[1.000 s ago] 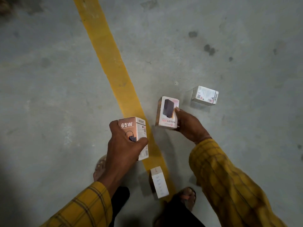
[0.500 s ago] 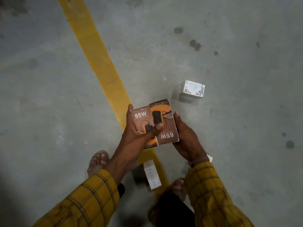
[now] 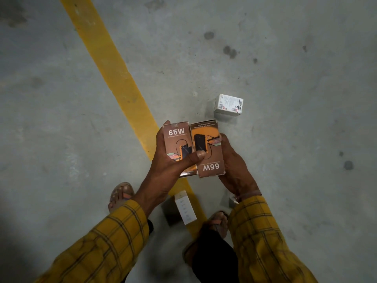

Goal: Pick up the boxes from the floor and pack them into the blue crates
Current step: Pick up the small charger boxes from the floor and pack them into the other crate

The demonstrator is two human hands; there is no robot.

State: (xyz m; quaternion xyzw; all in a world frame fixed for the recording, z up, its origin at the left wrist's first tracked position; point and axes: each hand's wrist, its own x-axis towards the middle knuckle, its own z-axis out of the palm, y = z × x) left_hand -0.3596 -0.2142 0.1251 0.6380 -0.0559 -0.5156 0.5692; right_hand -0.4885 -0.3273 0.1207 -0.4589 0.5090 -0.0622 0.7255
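Head view: the person stands over a grey floor (image 3: 61,119) with two brown "65W" boxes held side by side at waist height. A second ago the boxes were apart, one in each hand; they now touch along their long edges, which suggests they are being gathered into a single bundle so a hand can be freed.

The left hand (image 3: 173,166) grasps the left box (image 3: 176,144), fingers curled behind it, and its thumb reaches across onto the face of the right box (image 3: 208,148) (this box is turned upside down, its "65W" reading inverted). The right hand (image 3: 234,168) cups the right box from its outer side and underneath, fingers curled round the edge.

Still on the floor: a white box (image 3: 228,105) ahead and to the right, well apart from both hands, and a narrow white box (image 3: 184,209) between the sandalled feet, lying on the yellow line (image 3: 114,74). A small pale object shows just under the right wrist; what it is cannot be told.

No blue crate is in view. In judgement, pick-up is partly done, packing not begun.
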